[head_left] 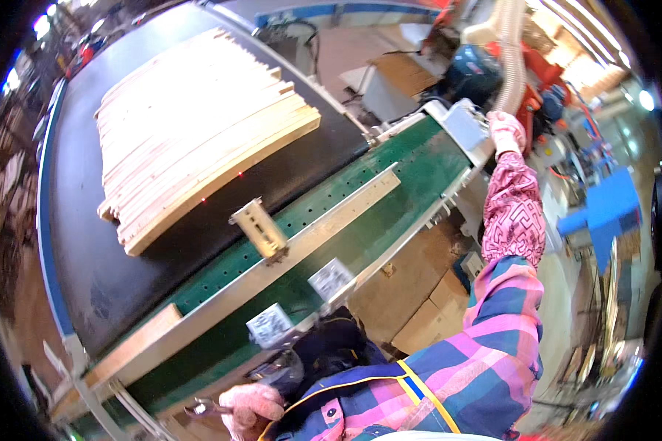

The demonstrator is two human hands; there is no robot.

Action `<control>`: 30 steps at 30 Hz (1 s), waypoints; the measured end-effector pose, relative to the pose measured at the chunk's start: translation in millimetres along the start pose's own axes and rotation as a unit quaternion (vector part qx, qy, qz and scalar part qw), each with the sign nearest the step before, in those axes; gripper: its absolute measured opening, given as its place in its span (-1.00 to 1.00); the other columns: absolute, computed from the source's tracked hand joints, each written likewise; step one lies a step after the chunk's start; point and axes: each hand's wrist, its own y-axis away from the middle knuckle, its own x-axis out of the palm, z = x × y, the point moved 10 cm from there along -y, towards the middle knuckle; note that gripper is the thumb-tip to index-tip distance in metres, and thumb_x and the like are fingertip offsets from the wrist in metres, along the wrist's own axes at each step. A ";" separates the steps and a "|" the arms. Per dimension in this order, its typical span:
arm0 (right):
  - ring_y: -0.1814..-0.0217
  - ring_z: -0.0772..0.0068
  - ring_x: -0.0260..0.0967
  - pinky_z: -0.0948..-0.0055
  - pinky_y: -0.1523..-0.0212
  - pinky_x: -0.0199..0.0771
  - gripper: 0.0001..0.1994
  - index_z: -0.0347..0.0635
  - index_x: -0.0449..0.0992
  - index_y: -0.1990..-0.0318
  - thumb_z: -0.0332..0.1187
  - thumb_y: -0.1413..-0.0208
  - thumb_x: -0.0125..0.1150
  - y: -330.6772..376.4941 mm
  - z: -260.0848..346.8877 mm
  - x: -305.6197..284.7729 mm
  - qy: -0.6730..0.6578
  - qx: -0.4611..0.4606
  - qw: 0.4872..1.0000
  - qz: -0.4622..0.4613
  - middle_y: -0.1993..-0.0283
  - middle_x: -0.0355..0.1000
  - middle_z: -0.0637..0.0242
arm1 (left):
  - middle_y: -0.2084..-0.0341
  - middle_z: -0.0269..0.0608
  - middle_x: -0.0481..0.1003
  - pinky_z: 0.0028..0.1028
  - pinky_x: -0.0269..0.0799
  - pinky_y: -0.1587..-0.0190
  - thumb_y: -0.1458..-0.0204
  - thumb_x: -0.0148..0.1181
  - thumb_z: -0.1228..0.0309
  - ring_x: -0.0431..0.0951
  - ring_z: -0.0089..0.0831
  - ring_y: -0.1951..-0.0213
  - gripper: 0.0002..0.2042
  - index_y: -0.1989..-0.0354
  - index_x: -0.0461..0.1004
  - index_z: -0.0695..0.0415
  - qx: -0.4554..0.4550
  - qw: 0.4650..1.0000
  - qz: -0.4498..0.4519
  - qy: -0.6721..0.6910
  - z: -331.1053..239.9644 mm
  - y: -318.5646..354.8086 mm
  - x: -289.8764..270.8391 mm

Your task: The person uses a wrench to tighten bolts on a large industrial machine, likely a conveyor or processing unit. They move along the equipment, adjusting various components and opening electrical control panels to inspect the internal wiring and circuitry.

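Note:
My left hand, in a pale pink glove, is closed at the lower left, by the conveyor's near side. A small metal tool sticks out of its fingers; its exact kind is unclear. My right arm stretches far to the right. The gloved right hand looks closed beside a grey box on the machine, just under a ribbed hose; what its fingers grip is hidden. Before me runs a green perforated belt with a long metal guide rail along it.
Many pale wood strips lie side by side on a black conveyor. A single wood piece rests against the rail. A metal bracket stands above the rail; two grey blocks sit at the near edge. Blue equipment is at right.

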 end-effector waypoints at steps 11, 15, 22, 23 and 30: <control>-0.16 0.10 0.35 0.15 -0.11 0.32 -0.51 0.03 0.49 -0.03 0.11 -0.18 -0.20 -160.6 -14.0 171.0 0.070 -0.203 0.964 0.159 -0.11 0.41 0.15 | 0.72 -0.24 0.43 -0.48 0.08 0.67 0.02 0.21 0.20 0.27 -0.52 0.70 -0.66 0.46 0.49 0.33 -0.375 0.926 -0.017 -0.032 88.4 -49.8 111.4; -0.17 0.10 0.33 0.16 -0.12 0.31 -0.52 0.02 0.47 -0.05 0.08 -0.19 -0.18 -169.0 -22.0 187.4 0.090 -0.180 0.963 0.181 -0.12 0.40 0.14 | 0.50 -0.31 0.53 -0.63 0.14 0.64 -0.18 0.10 0.29 0.27 -0.69 0.63 -0.73 0.15 0.56 0.25 -0.317 0.944 -0.028 0.090 74.5 -37.6 126.9; -0.20 0.12 0.31 0.19 -0.15 0.28 -0.52 -0.01 0.43 -0.10 0.04 -0.20 -0.16 -144.0 -3.9 161.1 0.129 -0.151 0.963 0.185 -0.14 0.38 0.12 | 0.39 -0.38 0.58 -0.65 0.14 0.61 -0.17 0.13 0.24 0.30 -0.72 0.61 -0.75 0.22 0.60 0.16 -0.289 0.951 -0.079 0.077 63.6 -18.6 112.3; -0.21 0.12 0.30 0.19 -0.15 0.28 -0.52 -0.02 0.42 -0.11 0.03 -0.20 -0.16 -141.8 3.3 153.6 0.135 -0.152 0.962 0.182 -0.15 0.38 0.12 | 0.39 -0.38 0.58 -0.65 0.14 0.61 -0.17 0.13 0.24 0.30 -0.72 0.61 -0.76 0.23 0.60 0.15 -0.264 0.957 -0.074 0.093 68.3 -20.1 112.3; -0.23 0.13 0.28 0.21 -0.18 0.26 -0.53 -0.04 0.38 -0.16 -0.01 -0.20 -0.13 -118.0 0.2 136.9 0.162 -0.117 0.962 0.187 -0.17 0.36 0.10 | 0.64 -0.41 0.46 -0.64 0.04 0.66 -0.08 0.21 0.22 0.24 -0.73 0.67 -0.70 0.27 0.60 0.26 -0.270 0.959 -0.061 0.058 63.5 -58.6 121.2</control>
